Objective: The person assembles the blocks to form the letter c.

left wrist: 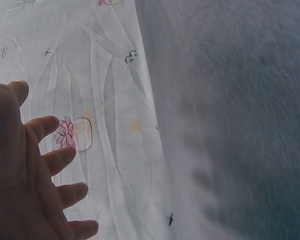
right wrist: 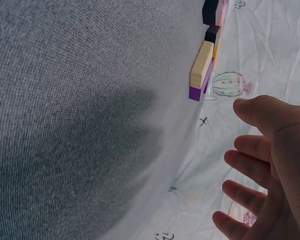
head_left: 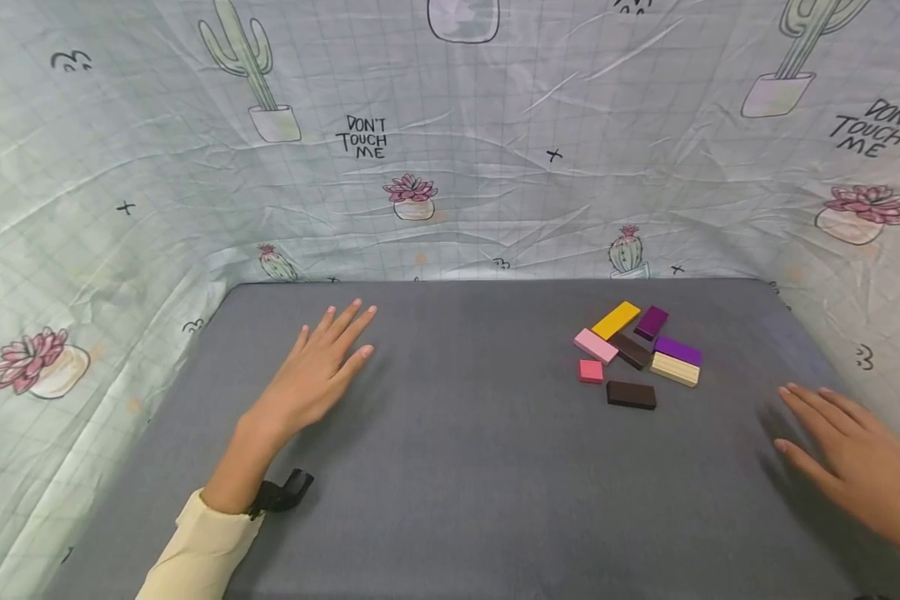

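My left hand (head_left: pixel 311 375) hovers over the left part of the grey table, fingers straight and holding nothing. At the right edge of the head view my right hand (head_left: pixel 851 454) has its fingers extended, also with nothing in them. To its left lies a loose group of small blocks: a yellow block (head_left: pixel 617 320), a dark purple block (head_left: pixel 652 322), a pink block (head_left: pixel 596 346), a violet block (head_left: pixel 678 350), a pale wood block (head_left: pixel 675 369), a short red block (head_left: pixel 590 372), and two dark brown blocks, one in front (head_left: pixel 631 395). Neither hand touches them.
A grey cloth covers the table (head_left: pixel 450 500). Behind and at both sides hangs a pale curtain (head_left: pixel 487 158) printed with cacti and lettering. A black strap (head_left: pixel 283 492) sits at my left wrist, beside a cream sleeve (head_left: pixel 202 550).
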A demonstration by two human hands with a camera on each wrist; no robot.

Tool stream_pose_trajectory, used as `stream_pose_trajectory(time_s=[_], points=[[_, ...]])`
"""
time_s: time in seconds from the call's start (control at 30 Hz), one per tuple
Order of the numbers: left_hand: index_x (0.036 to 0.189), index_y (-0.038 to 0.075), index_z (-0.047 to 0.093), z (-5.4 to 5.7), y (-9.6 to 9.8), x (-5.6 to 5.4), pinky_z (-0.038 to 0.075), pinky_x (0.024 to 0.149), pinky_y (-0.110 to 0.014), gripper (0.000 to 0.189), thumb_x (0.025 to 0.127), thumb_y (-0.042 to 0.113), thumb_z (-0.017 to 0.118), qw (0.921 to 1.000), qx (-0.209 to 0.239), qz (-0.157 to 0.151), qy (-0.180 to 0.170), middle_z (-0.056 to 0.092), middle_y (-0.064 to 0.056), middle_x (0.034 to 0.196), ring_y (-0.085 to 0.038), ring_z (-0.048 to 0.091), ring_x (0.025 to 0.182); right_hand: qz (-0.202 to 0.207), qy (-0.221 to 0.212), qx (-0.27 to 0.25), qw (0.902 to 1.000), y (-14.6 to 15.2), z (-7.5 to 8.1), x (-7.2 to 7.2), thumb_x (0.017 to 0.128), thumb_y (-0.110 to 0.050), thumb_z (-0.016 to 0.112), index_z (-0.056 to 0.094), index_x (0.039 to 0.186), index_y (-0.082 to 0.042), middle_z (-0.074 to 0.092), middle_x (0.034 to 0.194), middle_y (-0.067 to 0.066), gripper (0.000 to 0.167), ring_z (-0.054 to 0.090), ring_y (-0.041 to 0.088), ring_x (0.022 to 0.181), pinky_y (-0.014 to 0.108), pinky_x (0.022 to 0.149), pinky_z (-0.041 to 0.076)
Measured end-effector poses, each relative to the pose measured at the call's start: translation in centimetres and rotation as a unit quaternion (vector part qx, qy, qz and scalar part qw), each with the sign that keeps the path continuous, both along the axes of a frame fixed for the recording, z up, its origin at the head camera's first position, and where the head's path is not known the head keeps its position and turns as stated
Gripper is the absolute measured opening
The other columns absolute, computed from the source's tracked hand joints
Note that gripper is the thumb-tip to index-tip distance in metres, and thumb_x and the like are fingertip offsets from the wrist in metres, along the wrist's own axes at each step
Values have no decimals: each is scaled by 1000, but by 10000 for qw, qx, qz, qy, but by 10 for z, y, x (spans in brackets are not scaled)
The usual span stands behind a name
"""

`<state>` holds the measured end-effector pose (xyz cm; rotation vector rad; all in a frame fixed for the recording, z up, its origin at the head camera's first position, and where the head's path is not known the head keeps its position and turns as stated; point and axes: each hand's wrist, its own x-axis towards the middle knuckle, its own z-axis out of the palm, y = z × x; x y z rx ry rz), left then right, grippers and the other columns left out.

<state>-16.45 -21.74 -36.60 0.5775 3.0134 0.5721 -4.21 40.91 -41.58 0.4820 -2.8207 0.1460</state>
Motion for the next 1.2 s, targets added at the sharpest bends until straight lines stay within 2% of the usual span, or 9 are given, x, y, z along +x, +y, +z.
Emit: stream_pose_trajectory(time_s=[0.17,0.27,0.37,0.4,0.5,0.6,0.8,0.97,1.2], points=[[163,39,16,0,13,-4,4,120,-65,60,108,55,33,9997,162,-157,-17,11,7,170,-33,6,157,27,-19,12,10000,-4,0,-2,103,-27,61,42,147,12,47,143,35,61,24,49,148,39,126,-2],[163,37,19,0,22,-8,4,121,-65,59,109,53,35,9993,266,-279,31,12,7,170,-32,7,157,80,43,8,10000,-8,1,-4,101,-26,63,50,138,12,51,137,33,55,34,50,139,38,126,0],[163,35,21,0,31,-14,6,121,-64,59,109,53,36,9986,339,-400,95,14,8,170,-29,8,157,133,100,-16,9999,-11,3,-7,100,-26,65,56,131,10,53,133,31,49,42,49,126,44,126,6],[163,35,22,0,34,-15,7,121,-64,60,109,53,37,9983,362,-447,104,14,8,170,-29,8,157,126,101,-15,9999,-13,3,-8,100,-27,65,57,129,9,54,131,30,47,44,49,123,49,124,12],[163,35,21,0,43,-22,10,122,-62,61,108,54,38,9974,385,-592,106,15,8,170,-27,10,157,55,-63,-13,10000,-19,4,-10,100,-28,66,60,127,6,55,129,29,44,46,49,117,61,110,27],[164,33,21,0,52,-29,17,122,-59,63,108,53,41,9958,468,-787,22,17,6,169,-26,15,156,-18,-239,-17,9997,-26,5,-12,98,-27,68,63,125,4,56,127,28,41,47,49,114,63,95,33],[163,27,26,1,74,-42,25,121,-50,62,107,47,46,9910,717,-1124,-87,28,2,166,-21,26,153,-98,-593,-245,9979,-42,8,-17,98,-26,69,65,125,2,59,125,28,40,49,50,112,63,93,35],[158,22,39,1,95,-52,31,119,-45,56,107,42,50,9860,915,-1389,-95,41,2,160,-18,35,148,-150,-767,-307,9965,-56,10,-20,97,-30,70,64,128,0,61,124,26,44,50,51,111,65,91,37],[149,14,53,3,127,-65,41,113,-40,46,105,27,59,9751,1180,-1879,-59,53,-2,150,-21,51,136,-175,-1058,-395,9935,-72,11,-26,95,-36,72,63,132,-2,62,127,27,52,51,52,114,67,92,39]])
